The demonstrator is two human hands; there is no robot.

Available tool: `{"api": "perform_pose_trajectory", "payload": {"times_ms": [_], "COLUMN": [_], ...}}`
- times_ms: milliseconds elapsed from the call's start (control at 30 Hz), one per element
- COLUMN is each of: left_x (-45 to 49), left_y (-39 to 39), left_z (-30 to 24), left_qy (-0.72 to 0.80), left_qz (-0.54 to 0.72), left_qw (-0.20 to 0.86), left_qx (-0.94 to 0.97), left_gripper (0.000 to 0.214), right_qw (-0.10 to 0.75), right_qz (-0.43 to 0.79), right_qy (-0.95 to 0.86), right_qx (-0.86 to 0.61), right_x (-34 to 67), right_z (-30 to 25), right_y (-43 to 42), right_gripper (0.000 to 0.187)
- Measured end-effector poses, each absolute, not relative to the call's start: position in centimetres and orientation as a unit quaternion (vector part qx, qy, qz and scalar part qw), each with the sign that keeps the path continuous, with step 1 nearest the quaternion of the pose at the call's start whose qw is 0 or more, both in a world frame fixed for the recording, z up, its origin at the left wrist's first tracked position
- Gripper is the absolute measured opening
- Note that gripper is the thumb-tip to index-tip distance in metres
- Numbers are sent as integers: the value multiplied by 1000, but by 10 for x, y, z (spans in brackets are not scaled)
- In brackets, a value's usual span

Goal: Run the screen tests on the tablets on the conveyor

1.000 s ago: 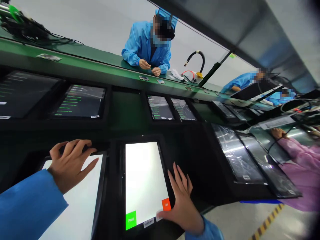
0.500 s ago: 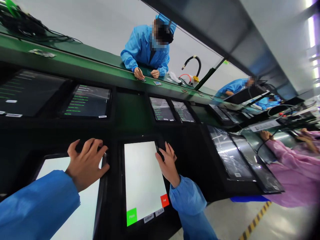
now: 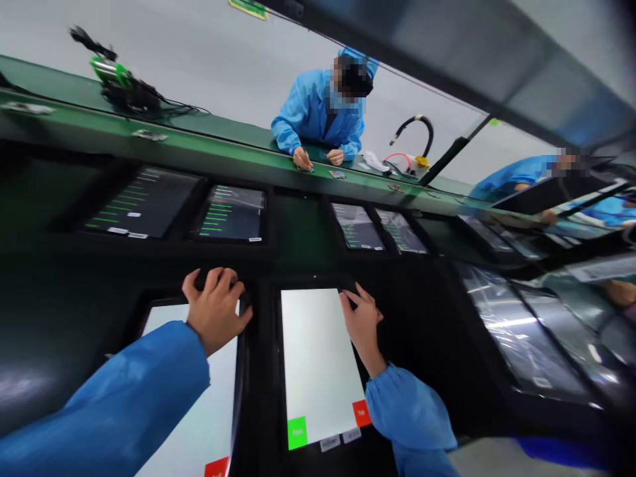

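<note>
My left hand point(image 3: 214, 306) curls its fingers over the top right corner of a white-lit tablet point(image 3: 199, 404) in a black holder. My right hand point(image 3: 362, 320) rests with fingers together on the top right edge of a second white-lit tablet point(image 3: 318, 361), which shows a green square point(image 3: 297, 432) and a red square point(image 3: 361, 413) along its lower edge. Both arms wear blue sleeves. Neither hand lifts anything clear of the holders.
Dark tablets with green text point(image 3: 144, 209) sit in a back row, more tablets point(image 3: 517, 338) to the right. Across the green belt point(image 3: 209, 152) a person in blue point(image 3: 318, 112) works. Another blue-clad person point(image 3: 517, 175) is at the far right. A cable bundle point(image 3: 124, 89) lies upper left.
My right hand moved from the tablet's lower right corner up to its top right edge. My left hand closed from spread fingers onto the left tablet's top corner. The view shifted right.
</note>
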State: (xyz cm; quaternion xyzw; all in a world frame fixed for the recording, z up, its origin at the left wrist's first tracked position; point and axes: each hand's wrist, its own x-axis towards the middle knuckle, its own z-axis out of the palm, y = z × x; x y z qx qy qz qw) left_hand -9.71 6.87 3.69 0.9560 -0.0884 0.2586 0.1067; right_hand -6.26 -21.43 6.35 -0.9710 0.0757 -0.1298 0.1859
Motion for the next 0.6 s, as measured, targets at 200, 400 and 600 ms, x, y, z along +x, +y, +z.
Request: {"api": "perform_pose_trajectory", "payload": {"times_ms": [200,400,600], "left_x": [-98,-98,-110], "left_y": [73,80,99], "left_z": [44,43,46], "left_qy": [-50,-37,-35], "left_qz": [237,216,203], "left_qw": [133,136,172], "left_qx": [961,966,963], "left_gripper": [10,18,27], "right_qw": [227,249,254], "right_qz": [-163,-154,-170], "right_qy": [108,116,55], "right_qx": [-954,-949,-951], "right_x": [-59,-48,-65], "right_z": [69,64,79], "right_y": [-211,-208,-194], "right_gripper": [21,21,34]}}
